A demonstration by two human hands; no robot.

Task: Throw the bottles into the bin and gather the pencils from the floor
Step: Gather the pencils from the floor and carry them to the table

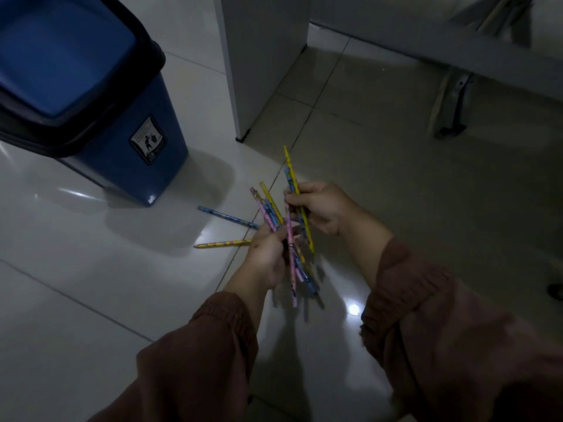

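My left hand (265,257) grips a bundle of several patterned pencils (269,208), pink, blue and yellow, fanned out above the floor. Close beside it, my right hand (320,208) pinches a yellow pencil (292,175) together with a blue one, their tips pointing away from me. Two pencils lie on the tiles to the left of my hands: a blue pencil (227,217) and, nearer me, a yellow pencil (222,243). The blue bin (122,138) with its black rim and blue swing lid stands at the upper left. No bottles are in view.
A white cabinet panel (262,65) stands on the tiled floor behind the pencils. A grey metal furniture leg (454,105) is at the upper right, under a low grey frame. A dark object (556,290) pokes in at the right edge.
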